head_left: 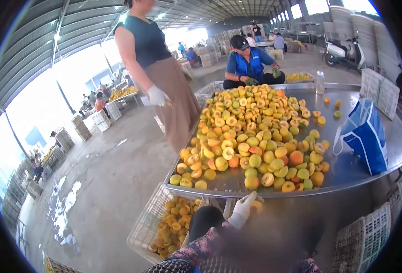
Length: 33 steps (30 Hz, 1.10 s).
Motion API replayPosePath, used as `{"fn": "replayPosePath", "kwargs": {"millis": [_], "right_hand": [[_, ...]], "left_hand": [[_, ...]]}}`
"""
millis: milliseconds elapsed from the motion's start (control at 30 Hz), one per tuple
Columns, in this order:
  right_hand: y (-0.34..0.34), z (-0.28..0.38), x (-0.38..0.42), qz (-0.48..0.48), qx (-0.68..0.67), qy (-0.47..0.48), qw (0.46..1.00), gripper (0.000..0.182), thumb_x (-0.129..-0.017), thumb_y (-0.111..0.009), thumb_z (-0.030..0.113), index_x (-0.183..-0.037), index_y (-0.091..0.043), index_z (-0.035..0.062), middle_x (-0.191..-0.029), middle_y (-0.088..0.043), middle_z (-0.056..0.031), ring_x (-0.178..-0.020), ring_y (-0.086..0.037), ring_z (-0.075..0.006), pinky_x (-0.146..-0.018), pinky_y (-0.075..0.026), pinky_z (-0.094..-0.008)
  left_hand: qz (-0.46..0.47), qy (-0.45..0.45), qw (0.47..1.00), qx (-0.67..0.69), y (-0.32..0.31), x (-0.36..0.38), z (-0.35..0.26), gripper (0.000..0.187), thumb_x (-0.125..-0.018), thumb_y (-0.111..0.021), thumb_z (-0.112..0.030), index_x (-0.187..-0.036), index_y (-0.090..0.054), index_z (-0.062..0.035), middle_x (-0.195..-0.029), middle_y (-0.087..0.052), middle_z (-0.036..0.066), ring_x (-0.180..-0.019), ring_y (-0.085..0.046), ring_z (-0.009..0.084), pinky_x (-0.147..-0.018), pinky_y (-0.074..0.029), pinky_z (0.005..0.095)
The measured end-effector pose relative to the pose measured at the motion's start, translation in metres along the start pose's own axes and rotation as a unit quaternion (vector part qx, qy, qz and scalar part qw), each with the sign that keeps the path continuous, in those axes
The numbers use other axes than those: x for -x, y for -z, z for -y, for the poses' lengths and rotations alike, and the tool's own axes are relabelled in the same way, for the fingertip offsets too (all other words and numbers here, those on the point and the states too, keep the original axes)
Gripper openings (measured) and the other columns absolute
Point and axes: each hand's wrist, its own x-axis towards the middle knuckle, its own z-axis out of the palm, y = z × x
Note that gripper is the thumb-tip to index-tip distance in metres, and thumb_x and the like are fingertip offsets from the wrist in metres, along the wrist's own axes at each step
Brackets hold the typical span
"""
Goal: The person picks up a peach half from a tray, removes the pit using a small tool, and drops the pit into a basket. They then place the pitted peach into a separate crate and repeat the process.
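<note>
Left hand (243, 210) in white glove, raised from floral sleeve (196, 250) at 6 o'clock, fingers together and pointing up toward tray (346, 170) rim, nothing visibly held; grip partly blurred. Right hand out of sight. Just left, at 7 o'clock, white lattice crate (147, 223) of halved peaches (176, 220). Beyond, steel tray, smooth and grey, heaped with round yellow-orange fruit (251, 132), whole and halved. Blue bag (365, 134) at 3 o'clock. Standing person (157, 63) at 11 o'clock, gloved; seated worker (249, 63) in blue at 12.
</note>
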Motion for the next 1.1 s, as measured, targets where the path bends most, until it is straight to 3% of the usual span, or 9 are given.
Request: {"fn": "replayPosePath", "kwargs": {"millis": [100, 400, 600, 767, 867, 933, 967, 1033, 1100], "right_hand": [[-0.016, 0.001, 0.006, -0.017, 0.009, -0.011, 1.000, 0.030, -0.102, -0.040, 0.037, -0.096, -0.053, 0.0105, -0.059, -0.038, 0.0011, -0.039, -0.032, -0.0110, -0.038, -0.028, -0.0250], [-0.028, -0.004, 0.007, -0.064, 0.128, 0.007, 0.990, 0.024, -0.103, -0.041, 0.028, -0.099, -0.052, 0.0072, -0.060, -0.040, 0.0002, -0.039, -0.034, -0.0116, -0.038, -0.029, -0.0249], [-0.026, -0.014, 0.017, -0.074, 0.173, 0.038, 0.981, 0.021, -0.102, -0.045, 0.028, -0.099, -0.051, 0.0075, -0.062, -0.043, -0.0006, -0.043, -0.040, -0.0097, -0.038, -0.031, -0.0240], [-0.001, -0.011, 0.022, -0.191, 0.730, 0.103, 0.648, 0.047, -0.095, -0.054, 0.029, -0.132, -0.044, 0.0021, -0.093, -0.065, -0.0214, -0.080, -0.065, -0.0343, -0.071, -0.052, -0.0363], [-0.002, -0.013, 0.037, -0.194, 0.748, 0.158, 0.615, 0.062, -0.092, -0.057, 0.028, -0.143, -0.033, 0.0021, -0.108, -0.062, -0.0282, -0.100, -0.062, -0.0404, -0.088, -0.048, -0.0409], [0.025, -0.018, 0.034, -0.232, 0.749, 0.142, 0.605, 0.061, -0.092, -0.057, 0.028, -0.143, -0.034, 0.0035, -0.106, -0.063, -0.0264, -0.098, -0.062, -0.0408, -0.084, -0.049, -0.0428], [-0.012, -0.008, 0.045, -0.250, 0.730, 0.128, 0.623, 0.060, -0.092, -0.057, 0.027, -0.143, -0.034, 0.0038, -0.098, -0.064, -0.0257, -0.089, -0.065, -0.0379, -0.077, -0.051, -0.0413], [0.009, -0.004, 0.042, -0.220, 0.669, 0.166, 0.691, 0.055, -0.094, -0.057, 0.025, -0.141, -0.036, 0.0045, -0.079, -0.062, -0.0153, -0.068, -0.061, -0.0216, -0.064, -0.049, -0.0351], [-0.019, 0.005, 0.047, -0.254, 0.558, 0.097, 0.784, 0.050, -0.096, -0.056, 0.026, -0.137, -0.039, 0.0043, -0.075, -0.056, -0.0052, -0.063, -0.053, -0.0118, -0.056, -0.044, -0.0283]], "left_hand": [[0.017, -0.108, 0.965, -0.239, -0.007, 0.018, -0.016, 0.032, -0.097, -0.057, -0.031, -0.097, -0.066, -0.0009, -0.084, -0.066, 0.006, -0.069, -0.062, 0.0140, -0.061, -0.050, 0.0258], [-0.015, -0.011, 0.999, -0.028, 0.003, 0.011, -0.004, 0.036, -0.098, -0.054, -0.031, -0.091, -0.065, 0.0037, -0.083, -0.066, 0.010, -0.074, -0.067, 0.0197, -0.063, -0.053, 0.0299], [-0.085, -0.098, 0.991, 0.024, 0.015, 0.001, -0.021, 0.033, -0.098, -0.053, -0.028, -0.089, -0.064, 0.0023, -0.080, -0.066, 0.011, -0.069, -0.066, 0.0213, -0.061, -0.054, 0.0322], [-0.120, -0.262, 0.952, -0.108, 0.050, 0.014, -0.057, 0.026, -0.096, -0.056, -0.020, -0.088, -0.067, 0.0017, -0.083, -0.067, 0.009, -0.071, -0.063, 0.0153, -0.064, -0.051, 0.0272], [-0.226, -0.337, 0.884, -0.231, 0.091, 0.032, -0.094, 0.021, -0.093, -0.058, -0.017, -0.090, -0.070, 0.0006, -0.083, -0.068, 0.004, -0.074, -0.060, 0.0108, -0.069, -0.050, 0.0264], [-0.333, -0.310, 0.734, -0.505, 0.149, 0.033, -0.111, 0.025, -0.089, -0.064, -0.020, -0.100, -0.067, 0.0027, -0.092, -0.070, 0.013, -0.081, -0.065, 0.0204, -0.073, -0.051, 0.0334], [-0.291, -0.322, 0.751, -0.497, 0.185, 0.029, -0.113, 0.029, -0.086, -0.067, -0.024, -0.106, -0.067, -0.0038, -0.093, -0.069, 0.017, -0.085, -0.066, 0.0269, -0.077, -0.051, 0.0371], [-0.368, -0.220, 0.578, -0.694, 0.190, 0.037, -0.124, 0.037, -0.081, -0.071, -0.033, -0.112, -0.066, -0.0134, -0.097, -0.066, 0.019, -0.099, -0.061, 0.0347, -0.087, -0.049, 0.0429], [-0.309, -0.305, 0.643, -0.631, 0.181, 0.027, -0.120, 0.039, -0.081, -0.071, -0.033, -0.113, -0.065, -0.0106, -0.103, -0.066, 0.018, -0.104, -0.060, 0.0340, -0.088, -0.048, 0.0430]]}}
